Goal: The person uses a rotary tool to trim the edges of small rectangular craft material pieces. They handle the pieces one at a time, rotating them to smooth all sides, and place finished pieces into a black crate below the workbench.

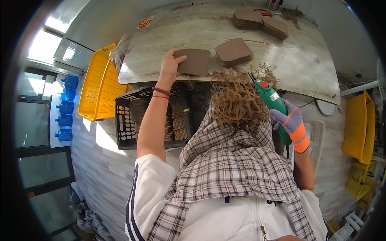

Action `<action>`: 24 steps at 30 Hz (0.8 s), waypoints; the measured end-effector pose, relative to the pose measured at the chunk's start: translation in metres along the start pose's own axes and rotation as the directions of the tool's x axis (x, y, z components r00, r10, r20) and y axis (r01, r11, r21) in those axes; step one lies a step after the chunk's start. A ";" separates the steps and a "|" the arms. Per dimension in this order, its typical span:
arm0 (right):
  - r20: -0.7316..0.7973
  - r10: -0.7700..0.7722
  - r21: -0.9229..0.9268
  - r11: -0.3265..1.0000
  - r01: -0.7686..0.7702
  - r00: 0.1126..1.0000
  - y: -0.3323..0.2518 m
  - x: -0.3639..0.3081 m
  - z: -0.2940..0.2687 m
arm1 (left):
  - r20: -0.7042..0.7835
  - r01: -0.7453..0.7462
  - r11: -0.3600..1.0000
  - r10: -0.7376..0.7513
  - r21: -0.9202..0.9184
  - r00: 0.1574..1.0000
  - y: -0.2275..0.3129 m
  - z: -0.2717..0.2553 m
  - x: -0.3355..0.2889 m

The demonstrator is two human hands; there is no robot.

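Observation:
My bare left hand [171, 66] pinches the left edge of a flat brown rectangular piece [195, 62] over the table's front edge. A stack of similar brown pieces [234, 51] with rounded corners lies just right of it. My right hand [290, 122], in a grey and orange glove, is closed around a green handheld power tool [270, 96] with a red button. The tool's thin tip points up and left, apart from the brown piece. Below the tip, a heap of curly brown shavings [237, 100] covers the plaid apron [229, 164] on my lap.
Two more brown stacks [253, 19] sit at the far right of the worn table [169, 32]. Left of my legs stands a black crate [122, 120] packed with brown pieces, beside a yellow basket [88, 92]. At right are a white basket [319, 132] and yellow crates [356, 128].

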State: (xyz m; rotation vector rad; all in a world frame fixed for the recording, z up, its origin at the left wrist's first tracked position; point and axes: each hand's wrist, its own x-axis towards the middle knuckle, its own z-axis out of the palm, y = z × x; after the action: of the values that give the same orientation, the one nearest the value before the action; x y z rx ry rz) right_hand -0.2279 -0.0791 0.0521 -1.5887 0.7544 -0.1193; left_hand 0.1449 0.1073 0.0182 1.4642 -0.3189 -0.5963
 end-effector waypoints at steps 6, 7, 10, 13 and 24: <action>-0.070 0.063 0.067 0.996 -0.058 0.996 0.017 -0.007 -0.004 | 0.137 -0.308 0.170 0.629 0.936 0.765 -0.042 0.001 0.038; -0.084 0.079 0.071 0.995 -0.073 0.993 0.017 -0.010 -0.004 | 0.188 -0.369 0.196 0.597 0.909 0.780 -0.039 0.017 0.037; -0.104 0.051 0.047 0.998 -0.047 0.993 0.029 -0.008 -0.003 | 0.341 -0.459 0.103 0.533 0.882 0.775 -0.047 0.074 0.037; -0.126 0.028 0.007 1.000 -0.027 0.992 0.032 -0.014 -0.001 | 0.370 -0.463 0.115 0.449 0.879 0.813 -0.049 0.106 0.036; -0.191 -0.050 0.003 0.999 0.051 0.980 0.035 -0.024 -0.005 | 0.179 -0.311 0.644 0.263 0.699 0.948 -0.012 0.134 0.012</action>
State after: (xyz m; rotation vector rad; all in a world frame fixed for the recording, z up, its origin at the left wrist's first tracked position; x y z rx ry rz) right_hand -0.2633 -0.0697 0.0291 -1.6048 0.8611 -0.3153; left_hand 0.0794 -0.0103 0.0181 2.1007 -0.9038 -0.2432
